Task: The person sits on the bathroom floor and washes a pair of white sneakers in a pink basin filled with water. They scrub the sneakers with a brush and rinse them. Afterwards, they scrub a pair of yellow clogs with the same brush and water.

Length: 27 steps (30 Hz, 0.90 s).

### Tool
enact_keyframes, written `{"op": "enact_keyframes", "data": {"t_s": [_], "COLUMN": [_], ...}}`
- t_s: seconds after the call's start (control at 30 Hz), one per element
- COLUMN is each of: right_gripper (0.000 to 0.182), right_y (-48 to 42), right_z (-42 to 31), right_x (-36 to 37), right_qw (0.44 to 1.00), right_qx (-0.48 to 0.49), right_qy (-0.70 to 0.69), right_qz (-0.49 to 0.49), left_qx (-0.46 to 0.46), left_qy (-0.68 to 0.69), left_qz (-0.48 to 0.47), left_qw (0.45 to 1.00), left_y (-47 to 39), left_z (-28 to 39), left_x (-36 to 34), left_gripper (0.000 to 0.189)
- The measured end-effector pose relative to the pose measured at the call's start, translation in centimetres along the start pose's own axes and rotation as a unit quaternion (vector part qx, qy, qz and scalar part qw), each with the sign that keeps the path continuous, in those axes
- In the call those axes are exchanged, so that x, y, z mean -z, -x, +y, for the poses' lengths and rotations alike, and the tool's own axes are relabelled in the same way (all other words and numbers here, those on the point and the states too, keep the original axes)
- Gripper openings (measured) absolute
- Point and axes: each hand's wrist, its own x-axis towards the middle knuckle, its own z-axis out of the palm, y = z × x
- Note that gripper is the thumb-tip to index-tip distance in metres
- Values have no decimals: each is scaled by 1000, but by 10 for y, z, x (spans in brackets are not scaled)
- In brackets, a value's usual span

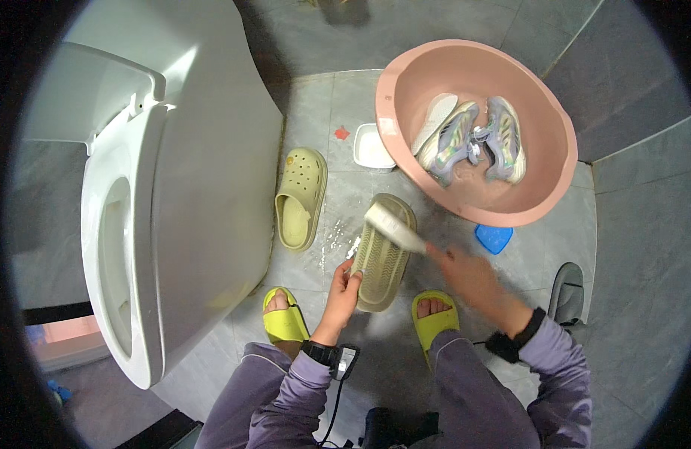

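Observation:
My left hand [341, 296] grips the edge of an olive-green clog [379, 269], whose ridged sole faces up. In my right hand [469, 278], blurred by motion, is the handle of a white scrub brush [394, 227]. The brush head lies over the upper part of the sole; its bristles are hidden beneath it. A matching green clog [301, 199] with round holes stands upright on the floor to the left. Wet, foamy spots shine on the tiles between the two clogs.
A pink basin [553, 196] at upper right holds sneakers [505, 140] and a white insole [437, 115] in water. Beside it sit a white container [373, 149] and a blue lid [494, 238]. A white toilet [210, 196] stands left, a grey slipper [567, 293] right.

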Motion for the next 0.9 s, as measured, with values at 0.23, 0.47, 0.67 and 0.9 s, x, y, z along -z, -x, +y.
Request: {"op": "enact_keyframes", "data": {"t_s": [0.23,0.47,0.67,0.9], "right_gripper": [48,50,50,56], "right_y": [18,-17,1,23], "right_z": [-19,-22,8,-47], "right_x": [20,13,0,12], "right_qw": [995,999,1000,993], "right_qx": [85,8,22,113], "right_qy": [-47,-8,2,-40], "right_qz": [-30,-37,3,-15], "left_qx": [-19,-29,-34,-37], "left_qy": [-28,-30,-14,-15], "left_qz": [26,-2,18,7], "left_qw": [999,999,999,999], "left_y": [0,-2,-7,-5], "left_z": [-1,1,-2,-6], "left_x": [39,28,36,38], "left_gripper": [39,40,40,41]}}
